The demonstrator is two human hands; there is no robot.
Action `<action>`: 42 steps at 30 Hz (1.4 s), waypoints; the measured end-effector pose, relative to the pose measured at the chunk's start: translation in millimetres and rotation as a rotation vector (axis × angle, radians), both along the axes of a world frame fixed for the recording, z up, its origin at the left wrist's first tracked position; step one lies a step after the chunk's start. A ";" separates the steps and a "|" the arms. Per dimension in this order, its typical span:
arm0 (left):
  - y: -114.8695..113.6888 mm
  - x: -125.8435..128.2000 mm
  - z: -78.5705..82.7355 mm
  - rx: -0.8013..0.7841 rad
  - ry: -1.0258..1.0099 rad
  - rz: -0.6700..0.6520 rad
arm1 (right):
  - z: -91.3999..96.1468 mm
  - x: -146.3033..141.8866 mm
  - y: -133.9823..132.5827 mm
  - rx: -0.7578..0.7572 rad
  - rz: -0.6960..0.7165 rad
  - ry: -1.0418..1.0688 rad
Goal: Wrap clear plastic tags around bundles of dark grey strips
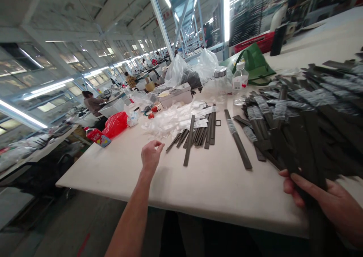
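The right hand (330, 211) clenches a bunch of dark strips (307, 139), their long axis running forward, away from the person. The left hand (151, 155), empty with fingers loosely curled, hovers over the table (198, 185); a row of loose strips (198, 134) lies just ahead of it.
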State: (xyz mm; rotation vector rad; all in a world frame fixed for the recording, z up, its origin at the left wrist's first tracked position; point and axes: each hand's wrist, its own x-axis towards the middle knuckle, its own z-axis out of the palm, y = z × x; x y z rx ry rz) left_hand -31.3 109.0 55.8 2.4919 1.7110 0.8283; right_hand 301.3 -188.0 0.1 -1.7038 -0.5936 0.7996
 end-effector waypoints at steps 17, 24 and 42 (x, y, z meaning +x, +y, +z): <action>54.6 219.0 -47.9 -0.093 0.249 -0.363 | -23.4 -2.8 -6.1 0.107 -0.034 0.020; 12.6 206.1 -42.3 -0.065 0.194 -0.487 | -8.0 -8.9 -1.9 0.196 -0.039 0.051; -168.1 66.2 -48.3 0.395 -0.201 -0.908 | 2.3 -87.8 40.9 0.064 0.428 0.313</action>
